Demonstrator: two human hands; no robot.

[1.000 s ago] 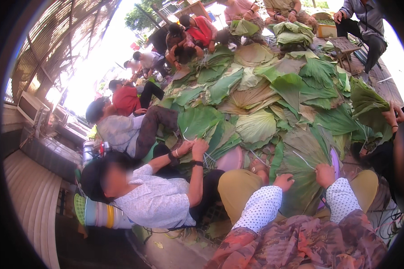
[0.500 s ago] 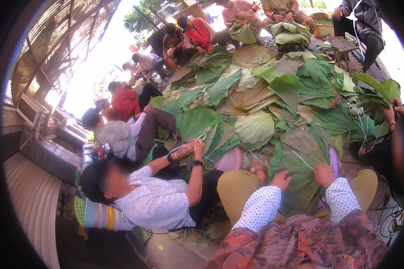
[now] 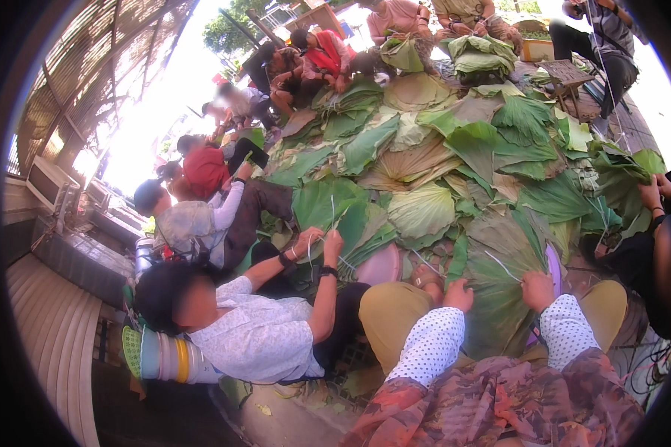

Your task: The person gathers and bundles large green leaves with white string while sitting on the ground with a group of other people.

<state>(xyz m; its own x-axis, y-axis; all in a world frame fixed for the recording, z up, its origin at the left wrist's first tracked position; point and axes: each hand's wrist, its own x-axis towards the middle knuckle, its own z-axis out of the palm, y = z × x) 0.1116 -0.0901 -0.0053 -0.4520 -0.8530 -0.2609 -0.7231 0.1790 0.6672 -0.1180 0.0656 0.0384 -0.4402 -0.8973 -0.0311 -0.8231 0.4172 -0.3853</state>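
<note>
A large dull-green lotus leaf (image 3: 499, 313) with browned parts stands spread between my knees. My left hand (image 3: 458, 295) is closed at its left edge, beside a narrow brighter green strip of leaf (image 3: 457, 258). On the opposite edge my right hand (image 3: 537, 290) grips the leaf with bent fingers. A short white tie strip (image 3: 504, 266) lies across the upper part of the leaf, between my hands and apart from them. The fingertips of both hands are partly hidden. Behind my right hand shows a purple plastic rim (image 3: 554, 270).
A wide heap of lotus leaves (image 3: 410, 167) covers the ground ahead. Close on my left a co-worker (image 3: 261, 328) handles a white strip; another person's hands (image 3: 654, 194) hold leaves at right. A pink round plastic piece (image 3: 380, 264) lies left of my knee. Several people sit around the heap.
My left hand has shifted slightly up and left; my right hand stays put. The co-worker at left has raised the white strip upright. Farther left, a seated person now holds up a green leaf.
</note>
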